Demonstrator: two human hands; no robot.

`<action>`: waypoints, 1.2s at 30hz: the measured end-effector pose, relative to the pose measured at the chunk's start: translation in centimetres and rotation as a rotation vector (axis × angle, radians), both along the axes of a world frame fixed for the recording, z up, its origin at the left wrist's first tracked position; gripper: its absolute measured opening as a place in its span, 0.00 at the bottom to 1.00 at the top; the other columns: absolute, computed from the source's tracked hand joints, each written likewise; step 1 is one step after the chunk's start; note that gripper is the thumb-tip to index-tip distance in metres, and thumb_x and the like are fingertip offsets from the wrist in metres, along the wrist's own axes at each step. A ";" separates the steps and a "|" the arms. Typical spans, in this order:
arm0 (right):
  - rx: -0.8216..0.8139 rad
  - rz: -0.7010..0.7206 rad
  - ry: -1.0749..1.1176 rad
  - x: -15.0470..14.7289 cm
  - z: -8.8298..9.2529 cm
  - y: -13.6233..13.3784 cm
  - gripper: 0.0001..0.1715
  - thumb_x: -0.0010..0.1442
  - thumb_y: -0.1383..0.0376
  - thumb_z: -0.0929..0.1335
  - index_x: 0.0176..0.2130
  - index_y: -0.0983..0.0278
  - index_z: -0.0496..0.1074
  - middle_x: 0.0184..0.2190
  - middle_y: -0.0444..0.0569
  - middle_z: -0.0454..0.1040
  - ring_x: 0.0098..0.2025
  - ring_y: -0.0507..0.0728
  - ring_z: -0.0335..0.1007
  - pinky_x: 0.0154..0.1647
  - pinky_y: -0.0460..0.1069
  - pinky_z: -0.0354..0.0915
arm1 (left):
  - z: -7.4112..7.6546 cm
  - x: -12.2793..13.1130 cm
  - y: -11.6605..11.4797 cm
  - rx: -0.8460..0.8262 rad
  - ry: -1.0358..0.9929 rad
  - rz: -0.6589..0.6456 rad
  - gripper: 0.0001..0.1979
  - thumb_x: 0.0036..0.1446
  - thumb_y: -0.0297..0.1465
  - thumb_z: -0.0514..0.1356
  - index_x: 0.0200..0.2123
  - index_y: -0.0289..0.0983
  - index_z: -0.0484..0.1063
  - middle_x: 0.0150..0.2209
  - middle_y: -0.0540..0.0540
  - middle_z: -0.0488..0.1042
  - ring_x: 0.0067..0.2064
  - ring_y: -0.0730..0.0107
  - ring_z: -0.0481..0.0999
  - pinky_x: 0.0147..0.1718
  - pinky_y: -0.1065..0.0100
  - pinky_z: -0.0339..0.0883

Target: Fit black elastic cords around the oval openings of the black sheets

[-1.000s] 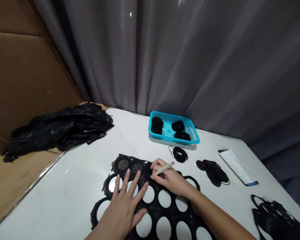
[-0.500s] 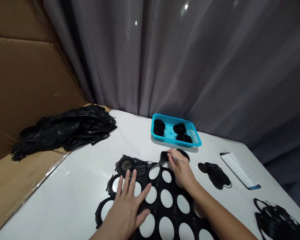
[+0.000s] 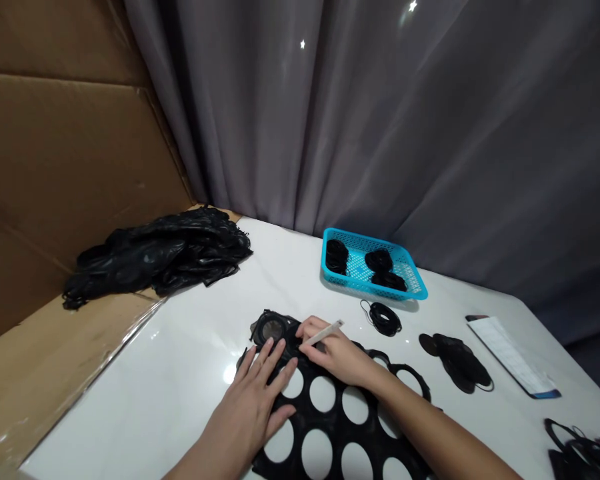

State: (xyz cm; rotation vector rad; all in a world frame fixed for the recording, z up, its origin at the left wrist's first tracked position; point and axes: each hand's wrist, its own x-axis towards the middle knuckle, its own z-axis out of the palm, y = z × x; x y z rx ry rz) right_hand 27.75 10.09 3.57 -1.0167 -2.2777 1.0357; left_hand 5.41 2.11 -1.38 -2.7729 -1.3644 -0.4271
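– What's cut off?
– The holed black sheet (image 3: 335,425), by the bottom edge; the black scraps (image 3: 577,457), lower right.
– Any writing on the white paper (image 3: 510,353), right?
– Too small to tell.

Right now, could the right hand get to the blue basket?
Probably yes: the basket sits beyond the right hand, with bare table between them, and the black coil lies off to the side. The hand is holding a white tool, though.

Hands (image 3: 253,408) on black perforated sheet (image 3: 336,425), white tool (image 3: 325,333) in right.
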 end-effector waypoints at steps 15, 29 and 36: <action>-0.069 -0.009 -0.022 0.1 0.6 0.4 0.08 0.66 0.69 0.66 0.33 0.61 0.65 0.43 0.46 0.68 0.42 0.53 0.67 0.46 0.49 0.65 | 0.3 0.2 -0.1 0.001 0.003 -0.004 0.31 0.67 0.43 0.58 0.69 0.45 0.55 0.70 0.40 0.55 0.68 0.48 0.59 0.61 0.44 0.59; 0.389 -0.461 -0.001 1.4 -1.2 1.8 0.12 0.70 0.68 0.58 0.42 0.62 0.69 0.37 0.52 0.74 0.40 0.60 0.70 0.45 0.55 0.68 | -0.4 0.6 -0.7 0.010 0.038 0.073 0.33 0.62 0.44 0.62 0.68 0.49 0.58 0.71 0.43 0.54 0.70 0.31 0.49 0.59 0.37 0.59; 0.430 -0.236 0.080 -1.6 -0.3 4.3 0.10 0.71 0.67 0.59 0.41 0.61 0.69 0.41 0.52 0.73 0.44 0.59 0.69 0.47 0.55 0.67 | -0.3 -0.5 -0.4 0.131 -0.018 0.127 0.33 0.69 0.47 0.52 0.69 0.34 0.56 0.67 0.33 0.60 0.66 0.44 0.63 0.58 0.49 0.66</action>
